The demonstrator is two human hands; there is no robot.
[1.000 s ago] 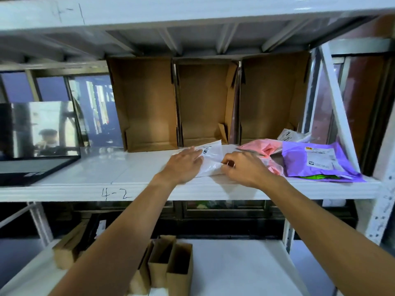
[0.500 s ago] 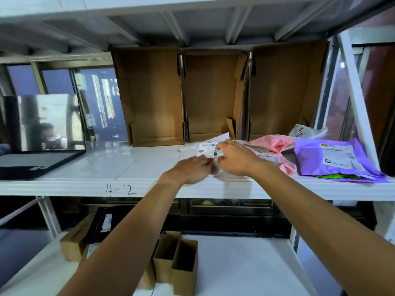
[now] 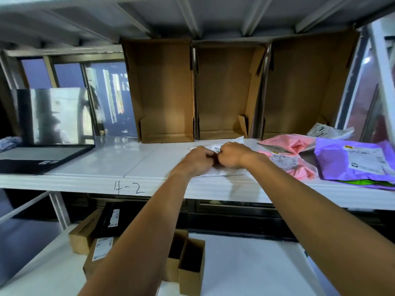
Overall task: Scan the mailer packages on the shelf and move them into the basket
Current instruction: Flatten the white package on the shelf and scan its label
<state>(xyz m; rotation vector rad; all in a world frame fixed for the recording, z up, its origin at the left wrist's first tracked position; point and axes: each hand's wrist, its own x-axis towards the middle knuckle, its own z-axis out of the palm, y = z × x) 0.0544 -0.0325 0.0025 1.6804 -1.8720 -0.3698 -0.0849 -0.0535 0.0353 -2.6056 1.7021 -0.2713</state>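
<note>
A white mailer package (image 3: 222, 144) with a barcode label lies on the white shelf (image 3: 136, 163) marked 4-2. My left hand (image 3: 197, 160) and my right hand (image 3: 232, 154) are side by side on it, fingers curled and gripping its middle. Most of the mailer is hidden under my hands. To the right lie a pink mailer (image 3: 288, 150), a purple mailer (image 3: 354, 161) with a white label, and a small white packet (image 3: 327, 131) behind them. No basket and no scanner are in view.
Three open cardboard boxes (image 3: 226, 90) stand on end at the back of the shelf. An open laptop (image 3: 42, 150) sits at the left. On the lower shelf are several small cardboard boxes (image 3: 188, 265) and labelled cartons (image 3: 100, 248).
My hands have closed toward each other on the white mailer, from flat and apart to curled and touching. The camera has moved closer and tilted.
</note>
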